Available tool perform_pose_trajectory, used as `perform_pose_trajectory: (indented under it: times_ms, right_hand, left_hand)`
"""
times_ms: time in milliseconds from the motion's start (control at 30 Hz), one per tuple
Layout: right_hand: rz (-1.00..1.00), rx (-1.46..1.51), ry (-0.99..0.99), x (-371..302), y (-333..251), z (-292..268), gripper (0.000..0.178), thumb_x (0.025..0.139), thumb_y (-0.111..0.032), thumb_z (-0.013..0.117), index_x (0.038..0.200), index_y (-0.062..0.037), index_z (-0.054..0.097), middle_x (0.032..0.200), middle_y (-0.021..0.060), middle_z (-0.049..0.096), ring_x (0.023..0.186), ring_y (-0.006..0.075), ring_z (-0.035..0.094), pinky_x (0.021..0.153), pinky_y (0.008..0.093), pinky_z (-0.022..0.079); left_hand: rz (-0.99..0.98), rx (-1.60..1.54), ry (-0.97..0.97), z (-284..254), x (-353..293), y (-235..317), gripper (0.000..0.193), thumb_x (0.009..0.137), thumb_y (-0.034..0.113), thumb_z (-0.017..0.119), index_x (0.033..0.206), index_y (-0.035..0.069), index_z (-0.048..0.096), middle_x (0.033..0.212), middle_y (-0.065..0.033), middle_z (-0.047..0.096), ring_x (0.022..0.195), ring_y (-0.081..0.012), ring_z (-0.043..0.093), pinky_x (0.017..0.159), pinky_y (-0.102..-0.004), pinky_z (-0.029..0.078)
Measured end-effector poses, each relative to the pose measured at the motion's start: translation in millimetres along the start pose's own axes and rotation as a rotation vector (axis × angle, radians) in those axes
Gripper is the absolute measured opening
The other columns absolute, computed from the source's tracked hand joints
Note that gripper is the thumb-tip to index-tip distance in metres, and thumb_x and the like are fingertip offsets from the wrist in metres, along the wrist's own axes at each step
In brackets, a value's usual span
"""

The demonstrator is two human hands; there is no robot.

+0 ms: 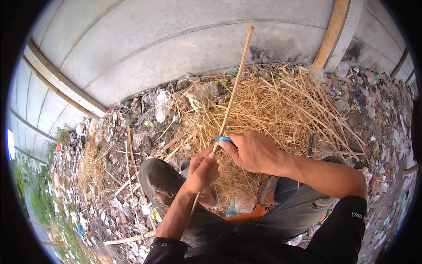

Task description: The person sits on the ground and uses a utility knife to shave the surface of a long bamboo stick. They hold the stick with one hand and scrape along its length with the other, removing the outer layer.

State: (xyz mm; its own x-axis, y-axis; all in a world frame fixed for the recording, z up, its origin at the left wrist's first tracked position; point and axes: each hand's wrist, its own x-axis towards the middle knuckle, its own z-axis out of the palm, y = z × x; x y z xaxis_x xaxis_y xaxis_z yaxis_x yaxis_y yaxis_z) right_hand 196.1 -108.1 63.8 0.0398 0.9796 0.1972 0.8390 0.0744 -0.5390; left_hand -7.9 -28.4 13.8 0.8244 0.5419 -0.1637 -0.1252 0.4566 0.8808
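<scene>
A long, pale bamboo strip (235,90) rises at a slant in front of me, and its lower end runs down past my left forearm. My left hand (203,169) is closed round it, thumb laid along the strip. Just above, my right hand (252,152) is closed on a small blue-and-grey piece (225,139) that presses against the strip; its exact kind is hard to make out. Below both hands, yellow shavings (237,176) lie between my bent knees.
A heap of straw-like shavings (281,101) spreads ahead over litter-strewn ground. A concrete panel wall (198,48) stands behind it, with a wooden post (332,35). Loose strips (129,154) lie at left. Something curved and orange (246,216) is between my feet.
</scene>
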Motion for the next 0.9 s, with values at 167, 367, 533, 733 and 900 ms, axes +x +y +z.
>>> perform_pose_trajectory:
  times_ms: [167, 367, 533, 733, 900]
  right_hand:
    - [0.189, 0.022, 0.070, 26, 24, -35, 0.052, 0.108, -0.037, 0.043, 0.079, 0.0016, 0.063, 0.050, 0.0159, 0.056, 0.044, 0.0334, 0.058, 0.043, 0.0451, 0.045]
    - [0.005, 0.101, -0.015, -4, 2, 2, 0.052, 0.107, -0.037, 0.044, 0.075, -0.0001, 0.061, 0.054, 0.0198, 0.057, 0.051, 0.0370, 0.061, 0.052, 0.0506, 0.047]
    - [0.116, 0.170, 0.023, 15, 19, -33, 0.052, 0.105, -0.039, 0.048, 0.072, -0.0023, 0.061, 0.052, 0.0106, 0.053, 0.048, 0.0260, 0.055, 0.049, 0.0429, 0.042]
    - [0.120, 0.330, -0.027, 4, 12, -27, 0.051, 0.091, -0.050, 0.070, 0.070, -0.0045, 0.064, 0.051, -0.0008, 0.046, 0.048, 0.0112, 0.046, 0.047, 0.0326, 0.035]
    - [0.114, 0.345, -0.056, 6, -1, -25, 0.050, 0.094, -0.049, 0.066, 0.075, -0.0028, 0.064, 0.053, 0.0025, 0.052, 0.049, 0.0136, 0.049, 0.049, 0.0340, 0.039]
  left_hand:
    - [-0.034, -0.020, -0.070, -3, -3, -2, 0.048, 0.109, 0.027, 0.047, 0.148, 0.000, 0.045, 0.057, 0.0088, 0.028, 0.046, -0.0041, 0.025, 0.046, -0.0243, 0.021]
    - [-0.005, 0.002, -0.060, -1, 4, 0, 0.047, 0.108, 0.028, 0.047, 0.146, -0.001, 0.047, 0.055, 0.0078, 0.028, 0.043, -0.0048, 0.025, 0.043, -0.0237, 0.022]
    - [0.017, 0.045, -0.076, 2, 0, 2, 0.045, 0.108, 0.023, 0.049, 0.146, -0.001, 0.047, 0.057, 0.0095, 0.031, 0.045, -0.0031, 0.028, 0.046, -0.0242, 0.021]
    - [0.044, 0.238, 0.003, 8, 0, 11, 0.048, 0.107, 0.021, 0.055, 0.150, 0.002, 0.047, 0.066, 0.0109, 0.042, 0.054, -0.0001, 0.035, 0.051, -0.0205, 0.026]
    - [0.068, 0.233, 0.009, 7, 1, 2, 0.051, 0.101, 0.015, 0.066, 0.147, 0.001, 0.050, 0.069, 0.0092, 0.050, 0.056, 0.0001, 0.041, 0.051, -0.0195, 0.032]
